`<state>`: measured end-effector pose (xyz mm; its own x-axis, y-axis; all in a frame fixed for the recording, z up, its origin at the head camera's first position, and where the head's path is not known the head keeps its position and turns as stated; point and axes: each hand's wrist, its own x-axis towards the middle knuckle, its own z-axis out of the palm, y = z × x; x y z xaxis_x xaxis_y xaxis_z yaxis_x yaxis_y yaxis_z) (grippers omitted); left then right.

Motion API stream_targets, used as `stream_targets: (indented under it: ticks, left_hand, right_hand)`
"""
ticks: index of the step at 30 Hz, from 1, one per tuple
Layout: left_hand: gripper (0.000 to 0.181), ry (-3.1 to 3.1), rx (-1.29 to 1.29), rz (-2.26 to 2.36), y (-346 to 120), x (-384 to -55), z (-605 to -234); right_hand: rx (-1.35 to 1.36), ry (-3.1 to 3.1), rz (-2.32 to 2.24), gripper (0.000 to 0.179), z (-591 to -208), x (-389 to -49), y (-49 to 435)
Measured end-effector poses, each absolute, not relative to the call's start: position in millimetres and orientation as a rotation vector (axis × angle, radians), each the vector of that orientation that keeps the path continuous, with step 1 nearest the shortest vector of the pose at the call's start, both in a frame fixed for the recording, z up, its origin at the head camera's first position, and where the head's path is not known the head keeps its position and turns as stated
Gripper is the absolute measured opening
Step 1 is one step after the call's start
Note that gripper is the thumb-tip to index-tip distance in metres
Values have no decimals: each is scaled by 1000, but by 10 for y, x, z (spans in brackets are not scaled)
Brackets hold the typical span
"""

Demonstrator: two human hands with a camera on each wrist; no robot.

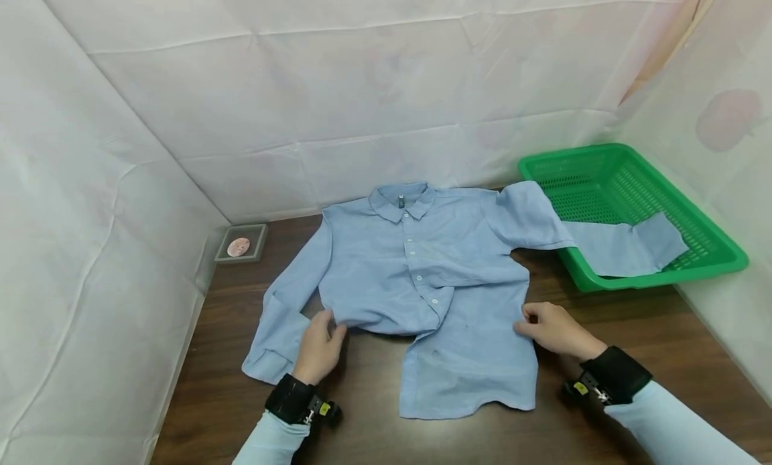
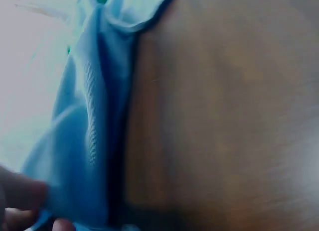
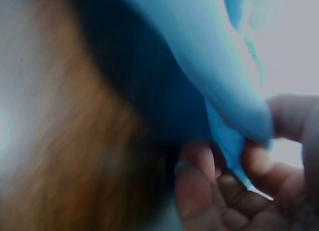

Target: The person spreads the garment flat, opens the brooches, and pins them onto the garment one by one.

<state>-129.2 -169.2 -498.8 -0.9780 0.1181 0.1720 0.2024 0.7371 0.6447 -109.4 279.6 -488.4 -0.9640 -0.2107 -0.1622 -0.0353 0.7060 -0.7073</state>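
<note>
A light blue button-up shirt (image 1: pixel 374 271) lies spread on the brown table, collar toward the back wall. My left hand (image 1: pixel 316 351) pinches the lower left corner of its body, beside the left sleeve (image 1: pixel 274 327). In the left wrist view, the fingertips (image 2: pixel 22 193) hold the cloth, which hangs in folds. With my right hand (image 1: pixel 555 327) I pinch the shirt's right side edge low down; the right wrist view has cloth between thumb and fingers (image 3: pixel 197 186). The left front is bunched upward, while the right front hangs lower toward me.
A green plastic basket (image 1: pixel 627 158) stands at the back right, and the shirt's right sleeve end (image 1: pixel 621 247) drapes into it. At the back left is a small grey square dish (image 1: pixel 259 240) with a pinkish round piece (image 1: pixel 238 246). White cloth walls (image 1: pixel 374 83) enclose the table.
</note>
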Motion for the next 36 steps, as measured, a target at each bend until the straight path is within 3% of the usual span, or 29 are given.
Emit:
stream_targets:
  ticks: [6, 19, 24, 28, 32, 36]
  left_hand:
    - [12, -2634, -244, -1169, -1717, -1416, -4749]
    - [20, -2874, -144, -1192, -1894, -1432, -4538]
    - [39, -3037, -135, -1243, -2002, -1270, -4595]
    - [73, -3191, -321, -1259, -2118, -1086, -4659]
    - [85, -3235, -706, -1231, -2256, -924, -4729]
    - [58, -3131, -949, -1059, -2342, -832, -4804]
  right_hand:
    - [-97, 2718, -1382, 28, -4721, -1057, 2795]
    - [15, 2660, -1389, 43, -4552, -919, 2795]
    - [76, 2510, -1410, 48, -4635, -860, 2800]
    - [71, 2437, -1403, 51, -4676, -818, 2809]
    - [-81, 2371, -1328, 58, -4685, -791, 2893]
    - [-297, 2191, -1285, 51, -4695, -765, 3022]
